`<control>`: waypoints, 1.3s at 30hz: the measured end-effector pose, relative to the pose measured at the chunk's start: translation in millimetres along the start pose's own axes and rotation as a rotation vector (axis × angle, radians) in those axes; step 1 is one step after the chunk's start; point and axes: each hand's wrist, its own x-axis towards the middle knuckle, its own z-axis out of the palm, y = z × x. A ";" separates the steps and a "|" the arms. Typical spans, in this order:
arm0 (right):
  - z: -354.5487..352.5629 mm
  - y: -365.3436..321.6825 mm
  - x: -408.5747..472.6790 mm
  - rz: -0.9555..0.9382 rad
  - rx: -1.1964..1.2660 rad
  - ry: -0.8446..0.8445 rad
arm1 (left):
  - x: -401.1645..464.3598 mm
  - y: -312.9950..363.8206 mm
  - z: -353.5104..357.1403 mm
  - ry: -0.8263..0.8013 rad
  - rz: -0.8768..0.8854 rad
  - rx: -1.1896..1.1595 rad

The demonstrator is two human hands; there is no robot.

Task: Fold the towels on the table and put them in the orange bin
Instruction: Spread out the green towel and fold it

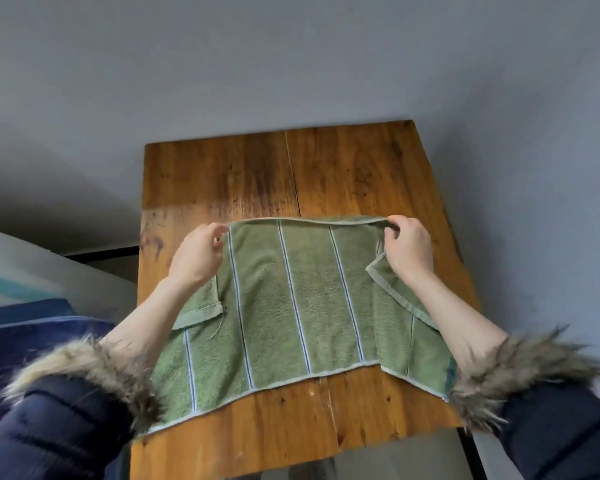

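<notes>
Green towel (302, 306): both hands' grip pinches far corners, forearms hiding side edges.

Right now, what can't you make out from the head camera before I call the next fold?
- Orange bin: not in the head view at all.
- Other towels: none visible; only the green towel shows.
- Towel corners pinched by the left hand and right hand: hidden by fingers.
- Table near edge, left part: covered by the fur cuff.

towel (305, 306): sage green, thin white-and-blue stripes, pale hem
desk (222, 174): orange-brown wood, dark grain stains
sleeves (59, 427): navy quilted, tan-grey fur cuffs
wall (291, 57): plain grey
</notes>
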 end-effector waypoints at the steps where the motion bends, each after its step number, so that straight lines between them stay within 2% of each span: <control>1: 11.6 -2.2 -6.3 -0.009 -0.008 -0.053 | -4.5 -10.0 6.5 -0.037 0.000 0.003; 5: 65.4 -17.7 -41.2 -0.065 -0.054 -0.265 | -32.4 -51.1 27.7 -0.160 0.021 0.016; 8: 107.3 -40.3 -69.8 -0.095 -0.129 -0.415 | -54.0 -75.3 35.2 -0.203 0.135 0.059; 11: 144.0 -65.5 -93.6 -0.175 -0.251 -0.485 | -70.6 -99.5 38.9 -0.235 0.243 0.127; 15: 181.4 -84.9 -107.8 -0.255 -0.396 -0.480 | -71.9 -123.6 41.1 -0.237 0.323 0.173; 20: 208.5 -88.5 -116.5 -0.237 -0.520 -0.435 | -59.6 -139.2 40.2 -0.120 0.363 0.136; 26: 214.9 -89.0 -118.9 -0.204 -0.561 -0.429 | -54.1 -146.9 35.8 -0.256 0.391 0.276; 35: 222.6 -86.6 -121.1 -0.177 -0.595 -0.423 | -60.4 -140.7 50.5 -0.062 0.341 0.159; 39: 222.7 -86.1 -121.2 -0.175 -0.584 -0.434 | -58.0 -138.6 48.8 -0.024 0.346 0.128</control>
